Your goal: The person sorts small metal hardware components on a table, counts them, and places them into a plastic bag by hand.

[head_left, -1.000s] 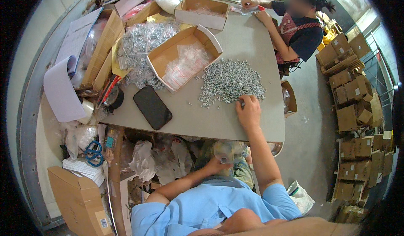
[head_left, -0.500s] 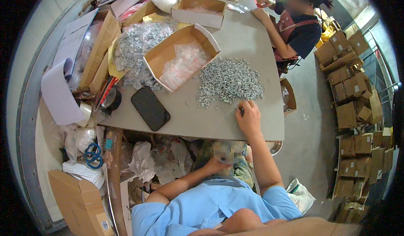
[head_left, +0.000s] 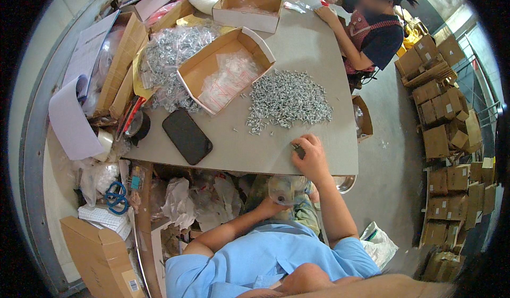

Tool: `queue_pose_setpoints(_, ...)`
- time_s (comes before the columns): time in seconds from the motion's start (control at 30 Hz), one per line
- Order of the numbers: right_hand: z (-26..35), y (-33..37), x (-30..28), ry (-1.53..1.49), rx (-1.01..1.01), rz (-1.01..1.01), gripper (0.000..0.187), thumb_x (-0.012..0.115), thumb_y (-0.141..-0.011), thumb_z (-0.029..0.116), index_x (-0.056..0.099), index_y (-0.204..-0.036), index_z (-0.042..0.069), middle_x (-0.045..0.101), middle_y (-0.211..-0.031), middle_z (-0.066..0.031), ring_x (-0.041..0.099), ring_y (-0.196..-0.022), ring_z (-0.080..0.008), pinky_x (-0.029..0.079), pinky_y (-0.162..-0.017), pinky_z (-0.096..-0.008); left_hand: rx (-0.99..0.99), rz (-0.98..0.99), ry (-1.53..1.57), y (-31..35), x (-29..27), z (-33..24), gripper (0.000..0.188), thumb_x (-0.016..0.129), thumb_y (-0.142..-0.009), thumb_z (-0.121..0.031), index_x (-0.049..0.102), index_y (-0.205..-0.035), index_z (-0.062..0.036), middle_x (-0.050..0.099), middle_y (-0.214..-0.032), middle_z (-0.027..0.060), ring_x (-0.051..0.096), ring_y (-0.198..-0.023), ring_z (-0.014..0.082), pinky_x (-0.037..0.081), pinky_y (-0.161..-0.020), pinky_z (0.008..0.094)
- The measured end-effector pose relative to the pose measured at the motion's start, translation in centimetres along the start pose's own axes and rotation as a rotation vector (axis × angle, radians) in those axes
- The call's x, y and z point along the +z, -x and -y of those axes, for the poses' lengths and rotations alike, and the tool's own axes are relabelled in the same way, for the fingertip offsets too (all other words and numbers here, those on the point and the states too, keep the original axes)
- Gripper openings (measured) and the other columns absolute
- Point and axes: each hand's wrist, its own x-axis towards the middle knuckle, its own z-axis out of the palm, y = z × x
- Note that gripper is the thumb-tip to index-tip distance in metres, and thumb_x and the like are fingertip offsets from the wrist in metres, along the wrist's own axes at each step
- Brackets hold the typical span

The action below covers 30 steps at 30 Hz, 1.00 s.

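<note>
A pile of small silver screws (head_left: 289,98) lies on the grey table (head_left: 249,154). My right hand (head_left: 311,157) is over the table just on the near side of the pile, its fingers curled around a few screws whose metal shows at the fingertips. Below the table's front edge, my left hand (head_left: 272,207) grips a clear, rounded plastic thing (head_left: 281,190); whether it is a bag or a cup I cannot tell. Left of the pile stands an open cardboard box (head_left: 194,66) with small clear bags (head_left: 231,77) in it. A dark phone (head_left: 187,137) lies nearer to me.
Bagged hardware (head_left: 170,59) heaps up on the left beside papers (head_left: 87,59). Another open box (head_left: 247,13) stands at the back. A co-worker (head_left: 366,37) sits at the far right side. Stacked cartons (head_left: 446,112) line the right. A metal bowl (head_left: 346,183) shows past the table's edge.
My right hand has drawn back from the pile's near edge toward the table's front, with screws now showing in its fingers. The left hand stays put.
</note>
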Motion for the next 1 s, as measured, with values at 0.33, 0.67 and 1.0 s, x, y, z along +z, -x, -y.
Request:
queue_pose_setpoints(0.33,2.1,2.8,-2.6,-0.326,0.048,0.513,0.011,0.066,-0.077,0.010,0.064,-0.086,0.003,0.059,-0.085,-0.0122,0.060,-0.076,-0.0274,0.049,-0.069,-0.0353,0.191,-0.069,0.042,-0.9,0.5,2.0,0.032,0.076,-0.075,-0.026,0.059,-0.093,-0.0050,0.057,-0.093,0.0059,0.054,-0.086,0.0169,0.046,-0.075,0.0335)
queue_pose_setpoints(0.67,1.4,3.7,-1.7,-0.465,0.180,0.321,0.010,0.066,-0.078,0.008,0.063,-0.087,0.003,0.057,-0.082,-0.0110,0.059,-0.071,-0.0235,0.048,-0.063,-0.0320,0.170,0.004,-0.107,-1.7,-0.1,4.0,0.025,0.072,-0.078,-0.027,0.060,-0.091,-0.0097,0.061,-0.086,0.0061,0.056,-0.080,0.0201,0.046,-0.075,0.0360)
queue_pose_setpoints(1.0,7.1,4.6,-1.2,-0.331,-0.422,0.424,0.020,0.071,-0.070,0.011,0.065,-0.089,0.010,0.050,-0.113,-0.0123,0.047,-0.108,-0.0318,0.042,-0.090,-0.0419,0.025,0.327,0.170,3.8,-10.5,-7.0,0.042,0.082,-0.068,-0.018,0.055,-0.097,-0.0025,0.056,-0.082,0.0032,0.052,-0.078,0.0117,0.044,-0.067,0.0260)
